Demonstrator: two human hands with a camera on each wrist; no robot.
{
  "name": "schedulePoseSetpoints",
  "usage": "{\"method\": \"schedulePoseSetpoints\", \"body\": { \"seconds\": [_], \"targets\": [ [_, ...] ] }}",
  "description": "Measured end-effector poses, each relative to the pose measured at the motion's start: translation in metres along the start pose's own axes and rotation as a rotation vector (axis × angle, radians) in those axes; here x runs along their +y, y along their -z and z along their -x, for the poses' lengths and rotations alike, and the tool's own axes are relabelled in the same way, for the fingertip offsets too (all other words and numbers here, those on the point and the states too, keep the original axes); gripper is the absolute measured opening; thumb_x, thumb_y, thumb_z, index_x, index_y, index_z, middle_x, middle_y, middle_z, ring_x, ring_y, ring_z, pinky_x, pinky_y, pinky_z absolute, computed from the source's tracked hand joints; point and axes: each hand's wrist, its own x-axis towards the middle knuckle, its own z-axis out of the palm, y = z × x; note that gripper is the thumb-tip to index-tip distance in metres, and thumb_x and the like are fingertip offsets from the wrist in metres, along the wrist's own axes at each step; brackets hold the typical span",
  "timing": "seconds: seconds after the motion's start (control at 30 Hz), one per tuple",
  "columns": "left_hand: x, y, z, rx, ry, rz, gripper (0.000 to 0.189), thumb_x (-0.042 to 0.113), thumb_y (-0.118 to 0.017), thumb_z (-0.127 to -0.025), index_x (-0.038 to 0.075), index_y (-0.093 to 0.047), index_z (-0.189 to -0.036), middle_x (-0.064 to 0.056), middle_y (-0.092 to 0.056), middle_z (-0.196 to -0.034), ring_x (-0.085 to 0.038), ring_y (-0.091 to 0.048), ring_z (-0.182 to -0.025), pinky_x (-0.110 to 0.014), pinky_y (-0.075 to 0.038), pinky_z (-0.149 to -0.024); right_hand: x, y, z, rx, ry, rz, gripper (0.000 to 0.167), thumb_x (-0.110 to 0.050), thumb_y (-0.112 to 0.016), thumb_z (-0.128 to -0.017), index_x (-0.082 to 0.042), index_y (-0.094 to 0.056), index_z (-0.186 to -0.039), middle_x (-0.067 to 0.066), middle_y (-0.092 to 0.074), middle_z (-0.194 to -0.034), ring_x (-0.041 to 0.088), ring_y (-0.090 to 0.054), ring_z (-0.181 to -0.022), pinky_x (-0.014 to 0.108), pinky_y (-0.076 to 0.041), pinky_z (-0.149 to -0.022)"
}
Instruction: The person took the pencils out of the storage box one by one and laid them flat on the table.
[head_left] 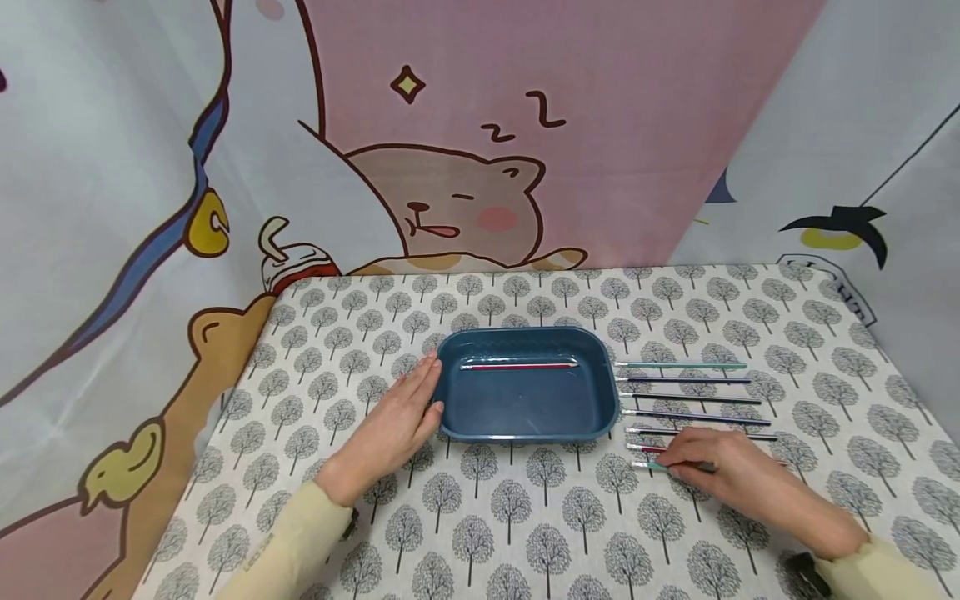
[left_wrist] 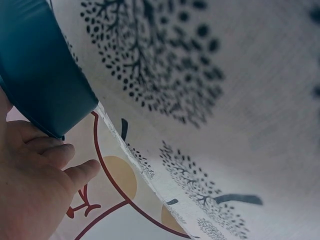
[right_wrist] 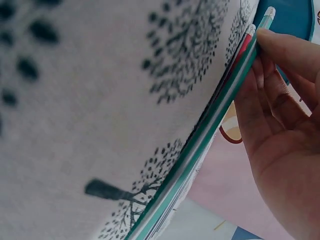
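Observation:
A dark blue tray stands on the table with a red pencil lying in it near the far wall. My left hand rests against the tray's left rim, its fingers fairly straight along the outside. Beyond the tray's right side, my right hand pinches a green pencil near its eraser end. That pencil is the nearest of a row. Close behind it lies another red pencil, partly covered by the hand.
Farther up the row lie several pencils, among them a green one, a blue one and a black one, erasers toward the tray. A tree-print cloth covers the table. Printed curtains hang behind it.

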Motion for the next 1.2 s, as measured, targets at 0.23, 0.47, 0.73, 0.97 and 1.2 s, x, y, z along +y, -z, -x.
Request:
{"method": "schedulePoseSetpoints", "body": {
  "seconds": [0.23,0.47,0.73,0.97,1.2],
  "targets": [
    [0.0001,0.0003,-0.0004,-0.007,0.006,0.002,0.063,0.036,-0.038,-0.112,-0.001,-0.025,-0.162,-0.013,-0.015,-0.171,-0.035,-0.027,-0.154,-0.055,-0.030,-0.123,0.0036,-0.0021,0.0003,-0.024,0.021,0.003,0.039,0.007,-0.086,-0.074,-0.020,-0.081,-0.101,-0.012,-0.071,-0.098,0.001,-0.066,-0.084,0.007,-0.050,-0.072],
    [0.0000,-0.0003,0.0003,0.001,0.007,0.004,0.063,0.035,-0.039,-0.112,-0.001,-0.025,-0.162,-0.013,-0.015,-0.171,-0.035,-0.027,-0.154,-0.056,-0.030,-0.122,0.0025,-0.0025,-0.0006,-0.043,0.004,0.054,0.037,0.005,-0.086,-0.074,-0.022,-0.080,-0.099,-0.015,-0.070,-0.098,0.001,-0.066,-0.085,0.006,-0.050,-0.074],
    [-0.0002,-0.0002,0.0007,0.000,0.006,0.004,0.063,0.035,-0.038,-0.112,0.000,-0.025,-0.162,-0.011,-0.012,-0.171,-0.035,-0.027,-0.154,-0.056,-0.030,-0.122,0.0019,-0.0036,-0.0019,-0.045,0.014,0.119,0.037,0.004,-0.088,-0.071,-0.022,-0.080,-0.096,-0.013,-0.069,-0.096,0.002,-0.066,-0.083,0.008,-0.052,-0.072],
    [-0.0011,-0.0007,0.0007,-0.013,0.011,-0.003,0.063,0.035,-0.038,-0.112,0.000,-0.024,-0.162,-0.012,-0.012,-0.171,-0.034,-0.025,-0.155,-0.055,-0.029,-0.123,0.0014,-0.0056,-0.0020,-0.034,0.022,0.141,0.035,0.003,-0.089,-0.069,-0.020,-0.080,-0.095,-0.012,-0.069,-0.094,0.002,-0.065,-0.081,0.009,-0.051,-0.069],
    [-0.0012,-0.0013,0.0003,0.006,-0.004,-0.004,0.063,0.036,-0.038,-0.112,0.000,-0.025,-0.162,-0.017,-0.020,-0.170,-0.033,-0.026,-0.155,-0.056,-0.031,-0.122,-0.0052,-0.0013,-0.0017,-0.006,-0.034,0.187,0.035,-0.002,-0.090,-0.070,-0.023,-0.080,-0.096,-0.016,-0.069,-0.095,-0.002,-0.064,-0.082,0.012,-0.052,-0.068]
  ]
}}
